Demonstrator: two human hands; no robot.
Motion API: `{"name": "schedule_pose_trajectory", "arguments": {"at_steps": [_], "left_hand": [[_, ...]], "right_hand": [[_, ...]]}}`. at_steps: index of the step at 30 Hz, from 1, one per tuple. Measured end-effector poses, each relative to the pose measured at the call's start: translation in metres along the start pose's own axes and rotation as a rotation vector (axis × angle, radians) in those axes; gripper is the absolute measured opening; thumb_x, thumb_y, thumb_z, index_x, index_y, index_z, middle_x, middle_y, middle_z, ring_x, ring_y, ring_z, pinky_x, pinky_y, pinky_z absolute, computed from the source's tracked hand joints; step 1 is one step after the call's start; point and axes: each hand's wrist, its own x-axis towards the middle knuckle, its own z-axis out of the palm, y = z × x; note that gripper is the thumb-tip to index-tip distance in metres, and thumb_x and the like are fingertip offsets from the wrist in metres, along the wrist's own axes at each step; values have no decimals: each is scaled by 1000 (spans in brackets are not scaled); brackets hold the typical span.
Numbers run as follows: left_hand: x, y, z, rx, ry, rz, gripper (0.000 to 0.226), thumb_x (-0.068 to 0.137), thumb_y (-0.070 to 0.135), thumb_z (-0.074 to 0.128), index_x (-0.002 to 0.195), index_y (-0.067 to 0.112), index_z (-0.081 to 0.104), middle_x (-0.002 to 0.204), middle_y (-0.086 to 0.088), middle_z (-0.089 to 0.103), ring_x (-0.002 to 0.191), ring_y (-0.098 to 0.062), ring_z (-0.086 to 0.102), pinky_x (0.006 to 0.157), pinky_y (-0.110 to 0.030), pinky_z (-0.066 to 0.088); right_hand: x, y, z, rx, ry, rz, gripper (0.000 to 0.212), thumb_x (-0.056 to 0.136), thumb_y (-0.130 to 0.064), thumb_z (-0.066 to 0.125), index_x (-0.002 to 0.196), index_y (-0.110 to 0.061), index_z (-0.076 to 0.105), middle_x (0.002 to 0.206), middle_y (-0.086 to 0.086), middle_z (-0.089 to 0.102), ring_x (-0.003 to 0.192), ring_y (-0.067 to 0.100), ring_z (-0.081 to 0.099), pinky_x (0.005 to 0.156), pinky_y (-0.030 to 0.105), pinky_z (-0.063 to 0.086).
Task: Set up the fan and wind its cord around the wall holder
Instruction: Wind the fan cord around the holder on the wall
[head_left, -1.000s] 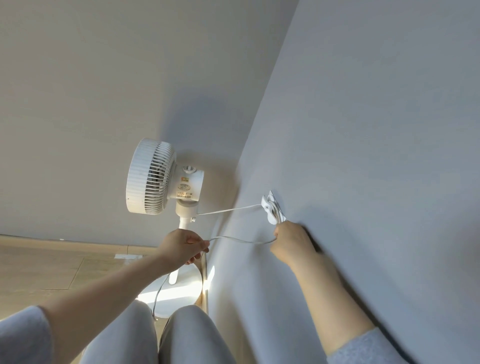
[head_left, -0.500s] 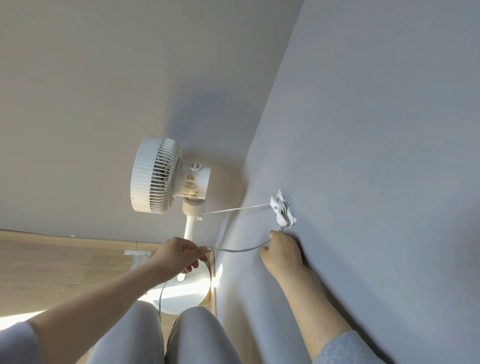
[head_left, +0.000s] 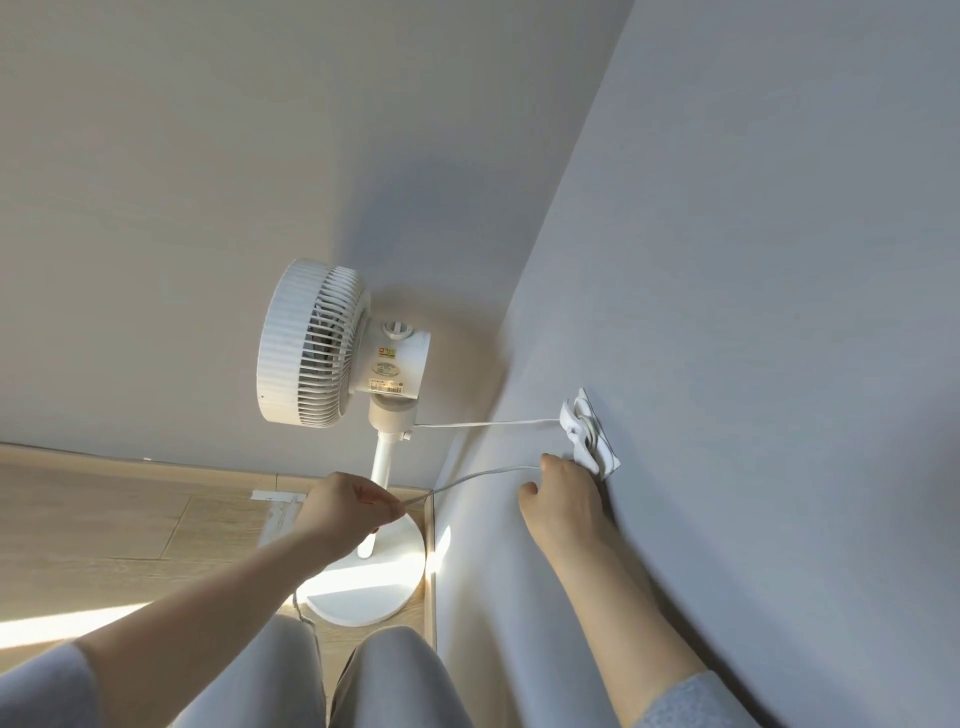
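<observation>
A white pedestal fan (head_left: 332, 348) stands upright on its round base (head_left: 363, 587) in the room's corner. Its white cord (head_left: 483, 424) runs from the fan's neck to a white wall holder (head_left: 589, 431) on the right wall and loops around it. A second stretch of cord (head_left: 483, 475) leaves the holder toward the lower left. My left hand (head_left: 348, 506) pinches that stretch in front of the fan's pole. My right hand (head_left: 558, 493) rests against the wall just below the holder, fingers on the cord where it leaves the holder.
Pale wooden floor (head_left: 104, 525) spreads to the left, with a sunlit patch near the fan's base. My knees in grey trousers (head_left: 363, 680) are at the bottom centre. More cord trails on the floor by the base (head_left: 298, 605).
My right hand has slid down from the holder and to the left along the wall. My left hand keeps its pinch on the cord, and the view has shifted slightly.
</observation>
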Motion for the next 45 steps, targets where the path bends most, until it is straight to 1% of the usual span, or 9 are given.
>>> {"name": "schedule_pose_trajectory", "arguments": {"at_steps": [5,10,15,19,25,28,31,39,45], "left_hand": [[13,-4,0,-18,45,-8,15,71,22,80,60,27,72,64,-2,71,66,-22,63,62,-28,50],[22,-10,1,-34,47,-13,11,69,23,81,62,26,73,70,-8,74,72,-28,66,65,-32,52],[30,-10,5,-9,-2,19,8,74,26,78,76,19,76,73,-4,74,67,-20,65,58,-22,46],[33,-14,13,-26,-114,17,12,77,19,74,77,7,76,67,-11,72,57,-14,58,63,-25,50],[39,-19,22,-92,-172,-1,16,79,15,72,80,0,75,68,-10,70,60,-14,60,62,-21,52],[43,-19,21,-73,-152,10,15,78,18,72,80,4,76,72,-14,72,62,-14,61,69,-30,53],[45,-18,20,-71,-148,28,14,80,20,71,80,7,75,74,-11,73,62,-12,61,67,-24,50],[44,-18,16,-115,-199,62,13,86,17,63,86,8,72,71,0,69,63,-8,61,64,-18,49],[43,-7,13,-152,-192,94,20,91,9,53,89,4,72,68,1,64,50,2,55,53,-10,44]], "right_hand": [[11,-11,1,-128,-21,-46,16,88,-12,43,72,-12,41,71,3,51,72,25,45,43,26,18],[42,-28,8,-116,-87,-158,15,86,-7,46,79,-10,59,78,6,61,79,29,63,48,24,30],[67,-39,-6,-235,-124,-225,23,85,-4,48,93,-11,68,91,5,66,74,28,58,55,24,36],[82,-42,-16,-265,-161,-205,28,83,0,48,100,-10,68,101,9,68,92,31,66,66,28,44],[104,-45,-32,-304,-219,-145,29,78,4,50,99,-8,67,101,10,71,80,26,60,66,25,41],[115,-49,-44,-363,-216,-121,28,78,1,53,98,-9,69,103,10,72,83,25,61,68,26,42],[127,-45,-57,-401,-179,-109,26,78,-6,55,98,-13,70,105,7,72,100,26,66,74,28,47],[134,-44,-77,-517,-132,-98,29,83,-7,54,109,-11,67,115,9,66,108,28,62,81,29,48],[131,-46,-94,-543,-124,-101,9,83,-5,53,85,-11,59,105,12,66,94,30,60,71,27,42]]}}
